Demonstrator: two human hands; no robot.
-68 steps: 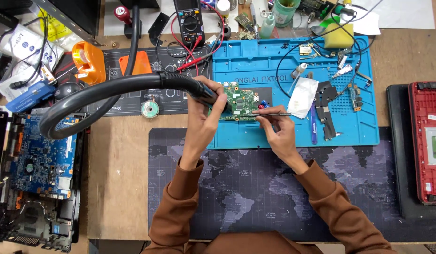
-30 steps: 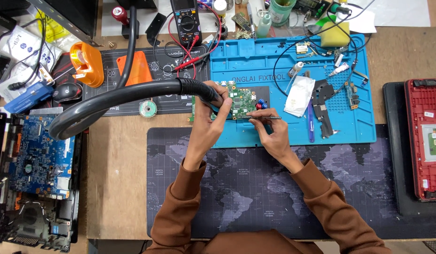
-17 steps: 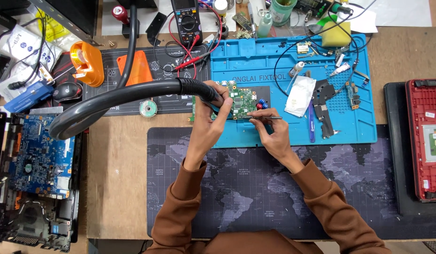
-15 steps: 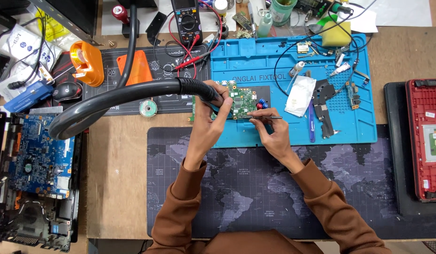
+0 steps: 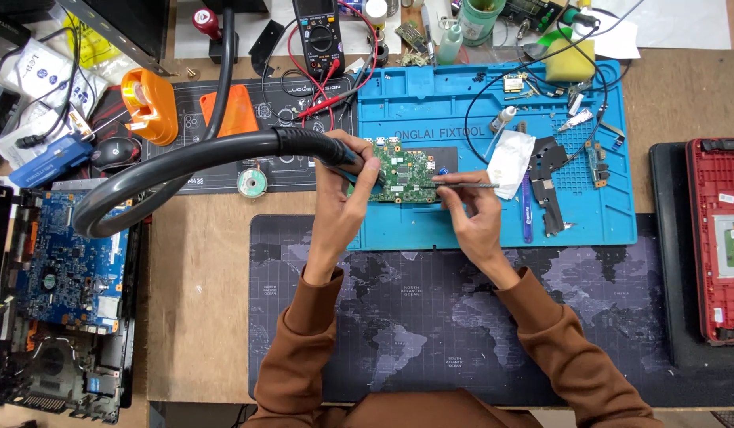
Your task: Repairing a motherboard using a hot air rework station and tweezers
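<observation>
A small green circuit board (image 5: 405, 169) lies on the blue repair mat (image 5: 430, 103). My left hand (image 5: 345, 190) grips the handle of a hot-air tool with a thick black hose (image 5: 184, 158) that loops off to the left; its tip points at the board's left edge. My right hand (image 5: 471, 214) holds thin metal tweezers (image 5: 462, 181) lying across the board's right side, tips on the board. Both sleeves are brown.
A multimeter (image 5: 319, 36) with red leads stands at the back. An opened laptop with a blue board (image 5: 58, 269) lies at the left, a red laptop shell (image 5: 719, 238) at the right. Small parts, cables and a white packet (image 5: 509, 158) cover the mat's right half. A dark map-printed desk mat (image 5: 430, 317) lies nearest me.
The view has shifted slightly. Both hands stay at the green board; the right hand's tweezers have turned to lie more level across the board's right side.
</observation>
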